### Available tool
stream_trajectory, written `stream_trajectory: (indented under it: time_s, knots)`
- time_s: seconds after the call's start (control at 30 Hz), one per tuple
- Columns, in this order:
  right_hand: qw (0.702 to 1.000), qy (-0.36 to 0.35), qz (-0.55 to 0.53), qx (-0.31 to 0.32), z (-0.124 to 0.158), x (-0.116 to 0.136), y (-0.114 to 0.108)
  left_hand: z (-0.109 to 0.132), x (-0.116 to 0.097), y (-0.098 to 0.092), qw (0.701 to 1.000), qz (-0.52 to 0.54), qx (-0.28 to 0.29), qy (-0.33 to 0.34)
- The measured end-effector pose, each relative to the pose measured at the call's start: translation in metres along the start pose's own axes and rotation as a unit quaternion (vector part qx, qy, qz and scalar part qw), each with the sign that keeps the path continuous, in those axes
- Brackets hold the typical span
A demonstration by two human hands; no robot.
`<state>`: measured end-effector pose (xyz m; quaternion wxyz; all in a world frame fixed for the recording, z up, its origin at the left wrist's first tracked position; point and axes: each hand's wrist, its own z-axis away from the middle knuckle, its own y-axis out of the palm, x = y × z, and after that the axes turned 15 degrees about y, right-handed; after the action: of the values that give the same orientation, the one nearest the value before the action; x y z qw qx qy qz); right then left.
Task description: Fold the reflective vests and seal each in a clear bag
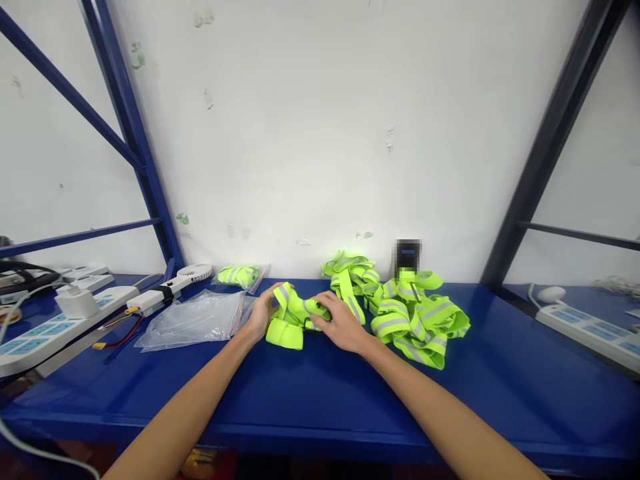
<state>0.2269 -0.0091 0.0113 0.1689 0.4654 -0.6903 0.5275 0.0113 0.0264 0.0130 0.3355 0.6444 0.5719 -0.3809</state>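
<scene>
Strap (285,335) in vivid yellow-green, with a pale grey stripe along its middle, is held between the two hands just over the table (300,407). Its nearest part is wrapped into a flat, rounded bundle with a plain face; the striped band bends up and across behind it, and small black fittings show close to the right hand (344,323). That hand pinches the strap, thumb on the near side, fingers curled over the top. The left hand (261,315) grips its other side, fingertips partly hidden.

Just right lies a loose, tangled heap (417,317) of similar straps. To the left are flat clear bags (193,320), a filled bag (238,275) near the wall (320,133), a white fan (195,271) and a power strip (45,337).
</scene>
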Motion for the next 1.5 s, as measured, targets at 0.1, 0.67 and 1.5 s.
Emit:
stream_trajectory:
  time_s: [0.1,0.67,1.5]
  knots:
    - [0.982,0.118,-0.125,-0.073,-0.007,-0.005,0.001,0.005,-0.008,-0.005,0.996,0.055,0.056,-0.051]
    - [0.802,0.278,-0.528,-0.008,-0.013,-0.002,-0.001,0.013,-0.013,0.011,0.99,0.024,0.141,-0.014]
    - [0.813,0.303,-0.495,0.045,-0.012,-0.015,0.01,0.007,0.003,0.009,0.997,-0.039,0.05,0.037]
